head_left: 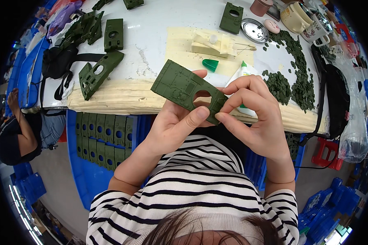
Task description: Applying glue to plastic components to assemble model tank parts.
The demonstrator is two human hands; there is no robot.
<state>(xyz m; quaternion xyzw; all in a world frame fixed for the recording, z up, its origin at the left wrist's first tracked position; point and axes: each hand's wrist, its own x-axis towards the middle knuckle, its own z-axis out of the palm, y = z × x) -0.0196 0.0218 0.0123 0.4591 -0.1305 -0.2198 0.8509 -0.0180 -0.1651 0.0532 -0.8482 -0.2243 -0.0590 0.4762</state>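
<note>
Above the front edge of the white table [149, 30], we hold a green molded panel [173, 83] at a tilt, our left hand [171, 126] cradling it from below with the thumb by the round opening. Our right hand [261, 114] pinches at the panel's narrow end; we cannot tell whether a small piece sits between thumb and forefinger. We probably work best bracing the panel with the left, keeping the right fingertips light and the opening's rim unstrained.
</note>
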